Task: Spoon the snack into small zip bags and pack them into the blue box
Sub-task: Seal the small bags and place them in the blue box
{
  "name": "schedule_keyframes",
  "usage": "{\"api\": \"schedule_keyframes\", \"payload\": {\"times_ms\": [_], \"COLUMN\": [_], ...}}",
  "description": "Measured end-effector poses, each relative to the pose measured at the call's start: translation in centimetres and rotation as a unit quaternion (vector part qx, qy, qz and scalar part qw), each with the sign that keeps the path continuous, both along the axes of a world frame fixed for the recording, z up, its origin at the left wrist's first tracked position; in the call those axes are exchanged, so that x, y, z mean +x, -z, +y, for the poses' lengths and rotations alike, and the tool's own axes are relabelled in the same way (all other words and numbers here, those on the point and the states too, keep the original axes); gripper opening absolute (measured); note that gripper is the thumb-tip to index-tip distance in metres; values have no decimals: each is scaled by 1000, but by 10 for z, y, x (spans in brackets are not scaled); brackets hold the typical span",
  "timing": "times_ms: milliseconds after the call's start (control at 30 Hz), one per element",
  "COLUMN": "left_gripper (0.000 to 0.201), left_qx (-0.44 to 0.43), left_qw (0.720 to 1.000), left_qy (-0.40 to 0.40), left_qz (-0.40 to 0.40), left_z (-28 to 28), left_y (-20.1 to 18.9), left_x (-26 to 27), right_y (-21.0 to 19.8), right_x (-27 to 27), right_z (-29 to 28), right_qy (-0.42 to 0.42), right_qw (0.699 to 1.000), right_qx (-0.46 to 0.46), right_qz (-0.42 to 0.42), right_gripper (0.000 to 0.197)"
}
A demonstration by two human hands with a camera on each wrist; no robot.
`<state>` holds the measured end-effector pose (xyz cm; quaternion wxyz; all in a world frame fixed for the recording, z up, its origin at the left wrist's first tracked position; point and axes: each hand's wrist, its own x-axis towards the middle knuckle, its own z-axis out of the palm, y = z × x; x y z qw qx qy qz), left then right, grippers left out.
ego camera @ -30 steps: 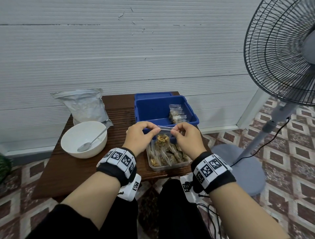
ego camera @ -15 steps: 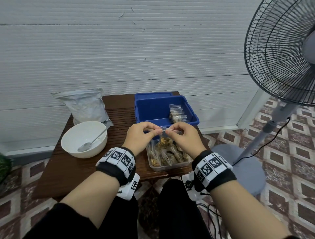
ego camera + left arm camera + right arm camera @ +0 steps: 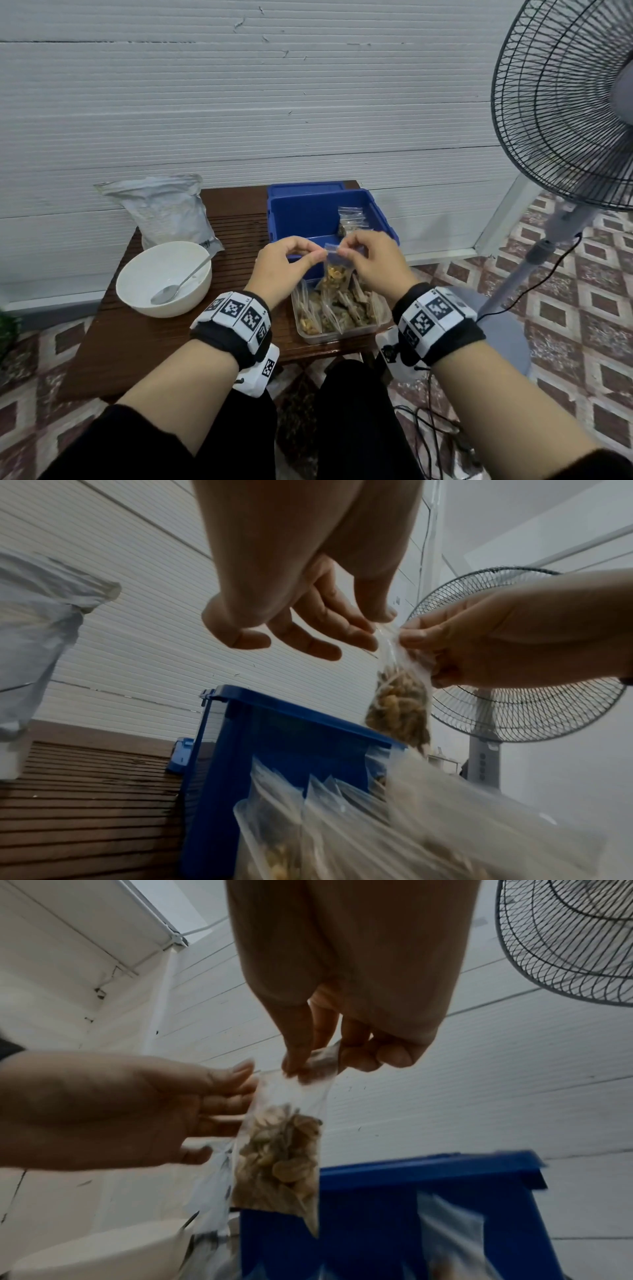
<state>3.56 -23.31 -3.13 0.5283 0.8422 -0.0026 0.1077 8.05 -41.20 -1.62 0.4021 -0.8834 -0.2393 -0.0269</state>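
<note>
Head view: both hands (image 3: pixel 371 262) pinch crinkly clear zip bag (image 3: pixel 335 274).

In front of me a white wall (image 3: pixel 239 120) of horizontal ribbed panels fills most of the view, marked with a few small scuffs. A dark brown slatted wooden table (image 3: pixel 130 342) stands against it. The floor (image 3: pixel 582 308) around me is tiled in a diamond pattern of maroon and pale grey. To my right stands a pedestal fan (image 3: pixel 565 102) with a dark wire grille, a grey pole and a round grey base, and a black cable (image 3: pixel 534 294) runs down from it. The light is even and soft.
</note>
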Motion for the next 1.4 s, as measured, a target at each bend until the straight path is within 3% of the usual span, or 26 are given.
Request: {"api": "schedule_keyframes", "payload": {"times_ms": [200,400,767,1133,1400], "left_gripper": [20,15,28,28,29], "left_qx": [-4,1,65,65,48], "left_qw": [997,991,990,988,990], "left_qy": [-76,-131,-122,-137,-133], "left_qz": [-8,17,25,14,23], "left_z": [29,55,73,74,73], "left_y": [1,11,36,44,43], "left_x": [19,50,103,110,106], "right_y": [-52,-74,-46,-19,-29], "right_x": [42,96,157,165,162], "right_z": [-15,-26,-13,-6,-7], "right_qy": [6,-10,-122,-120,-123], "right_qw": [999,992,896,870,865], "right_qx": [14,-113,-411,-467,-476], "right_qz": [33,57,117,100,102], "right_gripper": [9,8,10,10,10]}}
